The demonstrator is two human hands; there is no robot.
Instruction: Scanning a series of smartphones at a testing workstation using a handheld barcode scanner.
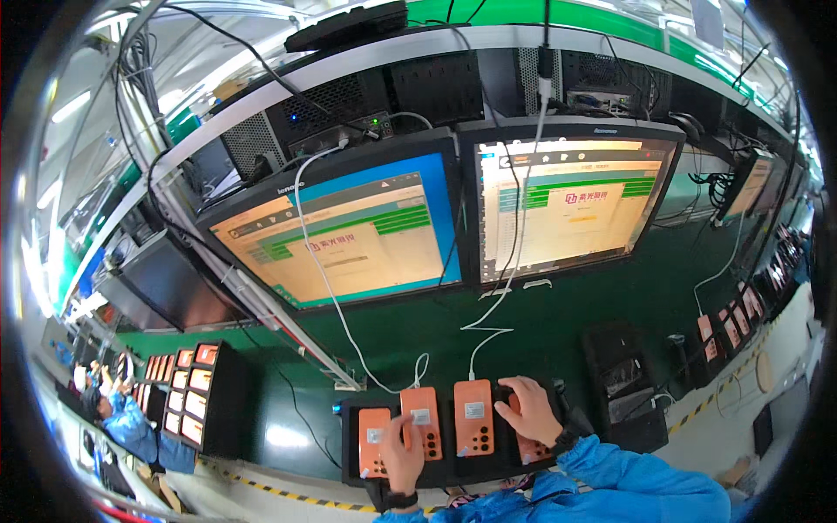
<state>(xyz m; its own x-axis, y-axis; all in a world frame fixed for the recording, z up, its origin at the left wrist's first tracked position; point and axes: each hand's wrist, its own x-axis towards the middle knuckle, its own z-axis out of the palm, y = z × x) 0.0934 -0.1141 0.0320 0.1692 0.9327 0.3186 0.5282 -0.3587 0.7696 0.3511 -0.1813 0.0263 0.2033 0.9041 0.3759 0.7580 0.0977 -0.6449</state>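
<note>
Several orange phones lie back side up in a black tray (443,472) in front of me, each with dark round camera lenses. My left hand (401,455) is over the gap between the leftmost phone (372,442) and the second phone (420,410), fingers slightly apart and touching or just above them. A white cable runs into the top of the second phone. The third phone (473,417), with a pale label, has another white cable at its top. My right hand (532,413) has its thumb and fingers around the upper part of the rightmost phone (530,451), which it partly covers.
Two monitors, a left one (349,235) and a right one (567,205), stand behind the green bench (288,392). A black rack (228,392) of orange phones is at the left, near a person in blue (131,423). Black trays (621,375) lie at the right. White cables hang across the monitors.
</note>
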